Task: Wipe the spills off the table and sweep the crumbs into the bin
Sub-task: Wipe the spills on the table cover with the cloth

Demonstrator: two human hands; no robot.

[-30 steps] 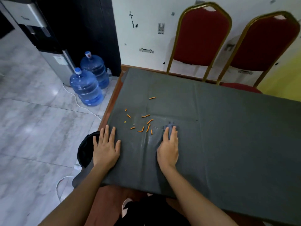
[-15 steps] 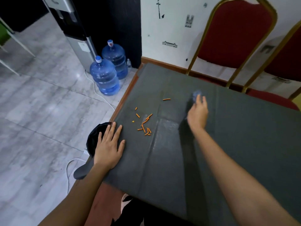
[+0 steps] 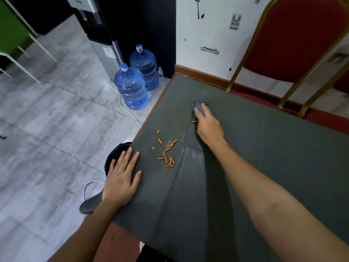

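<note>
Your right hand (image 3: 207,125) is stretched out over the grey-covered table (image 3: 283,157), fingers pressed down on a small blue-grey cloth (image 3: 199,105) far up the surface — a wet sheen (image 3: 194,154) shows nearer you. Your left hand (image 3: 121,176) lies flat and empty, fingers spread, at the table's left edge. The orange crumbs (image 3: 167,152) sit scattered between your hands; the black bin (image 3: 117,156) stands on the floor just beside that edge.

Viewpoint: the scene was viewed from the person's head.
Direction: forward and down, onto the table (image 3: 283,148).
Nearness: close, both forearms filling the foreground.
Shared views: a single view was given.
</note>
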